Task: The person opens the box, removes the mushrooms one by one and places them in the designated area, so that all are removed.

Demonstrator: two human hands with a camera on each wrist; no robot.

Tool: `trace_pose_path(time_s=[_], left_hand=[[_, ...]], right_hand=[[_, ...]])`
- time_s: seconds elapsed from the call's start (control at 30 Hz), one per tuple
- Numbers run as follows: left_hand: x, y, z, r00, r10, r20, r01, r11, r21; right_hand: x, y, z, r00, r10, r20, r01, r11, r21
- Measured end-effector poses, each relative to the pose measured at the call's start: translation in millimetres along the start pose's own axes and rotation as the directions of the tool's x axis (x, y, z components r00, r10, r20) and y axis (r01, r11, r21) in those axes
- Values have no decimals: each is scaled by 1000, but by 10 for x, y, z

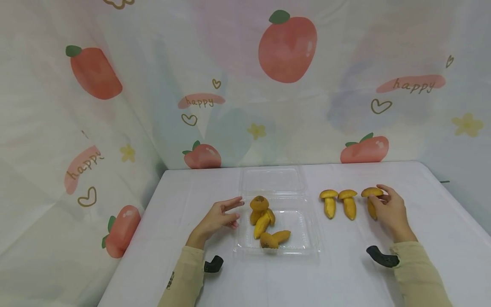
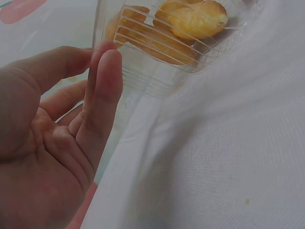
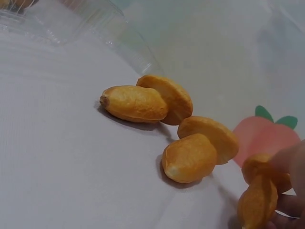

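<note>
- Nearest: tan sleeves (image 1: 420, 273), a black curved piece (image 1: 382, 257) at each wrist, over white tabletop (image 1: 307, 283). Judgement: watch that the black pieces don't catch on anything.
- Clear box (image 1: 297, 224), open side up, middle of table. Several yellow mushrooms inside, bunched left and front; right part of its floor bare.
- Left hand (image 1: 215, 218): fingers apart, nothing gripped that I can see; tips at box's left edge, real contact hard to tell. Good steadying spot, I'd say; light touch only, thin-looking walls probably flex.
- Right hand (image 1: 393, 213): pinching the rightmost mushroom (image 1: 372, 191) of the row, thumb and fingers near where cap meets stem. Whether it's off the table, can't tell.
- Pinch looks sound: hold under the cap so it can't slip through, squeeze modestly. Any lift best straight up first, clear of neighbours.
- Left of it, middle mushroom (image 1: 349, 207) and left mushroom (image 1: 330, 205), caps away, stems toward person, caps close together, easily knocked by a low sweep.
- Behind box: clear lid (image 1: 273, 181), laid back.
- Farthest: fruit-print backdrop (image 1: 238, 51).
</note>
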State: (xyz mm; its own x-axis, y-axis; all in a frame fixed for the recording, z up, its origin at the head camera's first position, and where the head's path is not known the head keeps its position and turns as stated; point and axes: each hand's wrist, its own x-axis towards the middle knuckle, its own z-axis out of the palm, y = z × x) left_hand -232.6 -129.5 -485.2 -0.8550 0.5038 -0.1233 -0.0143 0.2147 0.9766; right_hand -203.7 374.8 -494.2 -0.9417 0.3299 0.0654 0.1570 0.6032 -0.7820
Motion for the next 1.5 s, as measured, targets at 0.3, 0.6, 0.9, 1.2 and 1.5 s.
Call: trace_pose_path(time_s=[0.3, 0.6, 0.9, 1.2, 1.5], left_hand=[[8, -3, 0, 1000, 3, -3, -3, 1000, 2], [13, -12, -2, 1000, 3, -6, -3, 1000, 3], [14, -6, -2, 1000, 2, -4, -2, 1000, -8], [13, -19, -7, 1000, -9, -6, 9, 1000, -3], [7, -9, -4, 1000, 2, -4, -2, 1000, -11]], right_hand=[[-8, 5, 54, 1000, 15, 9, -15, 1000, 0], [3, 4, 87, 999, 31, 25, -31, 999, -9], [7, 36, 127, 1000, 16, 20, -15, 999, -33], [-4, 26, 139, 999, 35, 39, -33, 998, -45], [23, 36, 88, 998, 25, 55, -21, 997, -73]])
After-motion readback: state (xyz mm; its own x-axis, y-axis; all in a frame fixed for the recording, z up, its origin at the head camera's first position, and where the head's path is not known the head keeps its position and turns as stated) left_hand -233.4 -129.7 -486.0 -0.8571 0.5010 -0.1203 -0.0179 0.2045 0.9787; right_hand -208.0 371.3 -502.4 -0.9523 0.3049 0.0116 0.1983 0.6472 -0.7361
